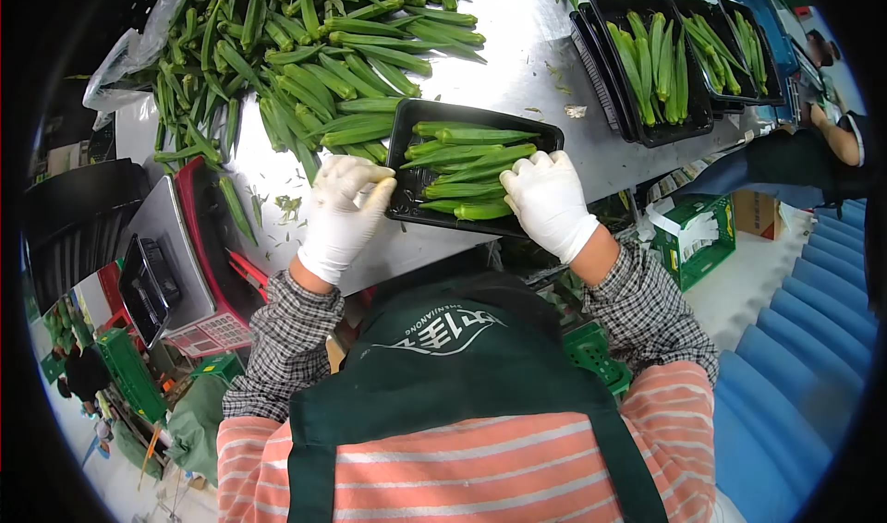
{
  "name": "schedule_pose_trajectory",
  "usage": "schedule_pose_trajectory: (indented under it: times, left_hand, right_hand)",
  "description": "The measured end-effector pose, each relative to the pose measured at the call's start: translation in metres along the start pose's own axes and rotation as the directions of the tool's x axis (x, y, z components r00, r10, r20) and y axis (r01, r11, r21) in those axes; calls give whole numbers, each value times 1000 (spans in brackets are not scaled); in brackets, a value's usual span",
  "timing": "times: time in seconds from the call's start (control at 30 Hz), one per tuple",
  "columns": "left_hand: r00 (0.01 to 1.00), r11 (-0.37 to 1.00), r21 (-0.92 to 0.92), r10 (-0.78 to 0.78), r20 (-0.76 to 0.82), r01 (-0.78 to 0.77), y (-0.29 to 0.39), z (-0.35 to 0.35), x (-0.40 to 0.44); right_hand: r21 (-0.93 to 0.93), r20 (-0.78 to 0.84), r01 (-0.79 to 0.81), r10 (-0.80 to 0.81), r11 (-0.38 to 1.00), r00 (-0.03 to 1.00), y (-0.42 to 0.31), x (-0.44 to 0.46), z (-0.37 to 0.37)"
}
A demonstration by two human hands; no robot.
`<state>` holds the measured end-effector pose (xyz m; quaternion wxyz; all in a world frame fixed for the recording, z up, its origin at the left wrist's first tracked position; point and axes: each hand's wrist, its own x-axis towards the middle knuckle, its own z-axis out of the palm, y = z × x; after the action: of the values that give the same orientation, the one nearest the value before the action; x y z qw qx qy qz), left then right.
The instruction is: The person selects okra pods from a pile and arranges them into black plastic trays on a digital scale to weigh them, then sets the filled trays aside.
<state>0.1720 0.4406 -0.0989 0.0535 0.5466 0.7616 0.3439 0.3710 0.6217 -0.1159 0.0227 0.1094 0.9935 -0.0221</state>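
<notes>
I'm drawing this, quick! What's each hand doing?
Left hand: curled, fingertips at left edge of black plastic tray; grip unclear.
Right hand: curled over tray's right side, fingertips at long green okra pods; grip unclear.

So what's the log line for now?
left hand: black tray, left edge | right hand: okra inside | okra pile: upper left | filled trays: upper right

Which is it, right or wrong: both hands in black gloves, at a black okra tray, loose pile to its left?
Wrong glove colour: head view shows white on left hand and right hand. Rest stands: black okra tray, loose pile to its left.
</notes>
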Motion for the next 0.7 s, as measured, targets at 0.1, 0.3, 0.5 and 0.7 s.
schedule_pose_trajectory:
  times: [0.1,0.3,0.5,0.7]
  left_hand:
    - [992,993,-22,-114,-51,113,-14,-9,-5]
    - [936,953,64,-277,-218,297,-54,-26,-9]
    - [760,758,60,-645,-82,650,-83,-17,-2]
    - [703,701,66,-700,-126,710,-96,-15,9]
  right_hand:
    - [114,-61,54,-47,992,997,6,1,-7]
    - [584,88,-167,142,794,986,15,-5,-39]
    - [666,16,-141,176,732,984,18,-8,-54]
    - [710,-23,-140,221,691,975,17,-17,-55]
